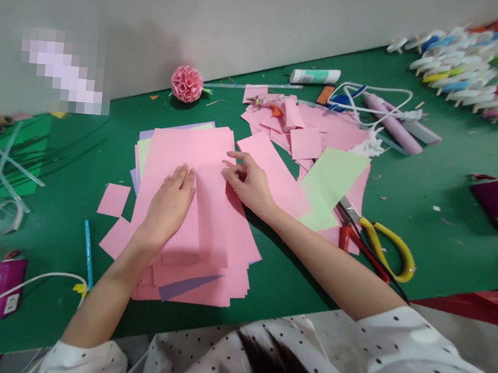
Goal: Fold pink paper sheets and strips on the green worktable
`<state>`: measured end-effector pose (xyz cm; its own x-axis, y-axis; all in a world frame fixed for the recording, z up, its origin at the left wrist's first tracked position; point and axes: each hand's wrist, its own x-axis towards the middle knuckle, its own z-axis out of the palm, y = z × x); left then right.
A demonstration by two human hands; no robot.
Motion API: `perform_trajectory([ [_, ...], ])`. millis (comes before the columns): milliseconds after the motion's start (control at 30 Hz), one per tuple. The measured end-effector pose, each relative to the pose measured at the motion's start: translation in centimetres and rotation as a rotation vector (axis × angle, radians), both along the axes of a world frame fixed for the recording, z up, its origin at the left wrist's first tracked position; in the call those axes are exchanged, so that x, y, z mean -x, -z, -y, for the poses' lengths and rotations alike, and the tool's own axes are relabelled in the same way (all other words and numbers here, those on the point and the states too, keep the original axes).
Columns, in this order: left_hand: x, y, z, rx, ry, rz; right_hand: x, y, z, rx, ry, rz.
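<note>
My left hand (171, 200) lies flat, fingers together and stretched out, on a pink paper sheet (179, 244) whose part under the hand looks folded over. Beneath it is a stack of mostly pink paper (198, 286), with purple and pale green sheets showing at its edges. At the stack's upper right edge is my right hand (249, 181). Its index finger is extended and the thumb is apart from it; nothing shows in its grasp. Just right of the stack, partly behind my right hand, lies another pink sheet (272, 165).
Scissors with a yellow and red handle (388, 249) lie right of pale green paper (336, 179). Pink scraps (306, 142), a glue stick (314, 76) and a pink paper flower ball (187, 84) stand toward the wall. A blue pen (88, 254) and purple box (10, 297) are left.
</note>
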<state>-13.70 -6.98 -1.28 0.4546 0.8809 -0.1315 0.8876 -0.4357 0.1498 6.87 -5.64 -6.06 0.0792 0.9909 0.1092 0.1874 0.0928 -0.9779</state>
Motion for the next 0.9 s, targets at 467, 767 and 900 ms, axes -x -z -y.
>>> perform_trajectory([
  [467,-0.03,0.22,0.47,0.037,-0.015,-0.064,-0.09,-0.26,0.18,-0.016,-0.059,0.145],
  [767,0.07,0.27,0.71,0.056,-0.039,-0.087,0.11,-0.46,0.28,-0.059,-0.072,0.238],
  [900,0.33,0.23,0.79,0.097,-0.022,-0.040,0.13,-0.47,0.40,-0.063,-0.078,0.271],
])
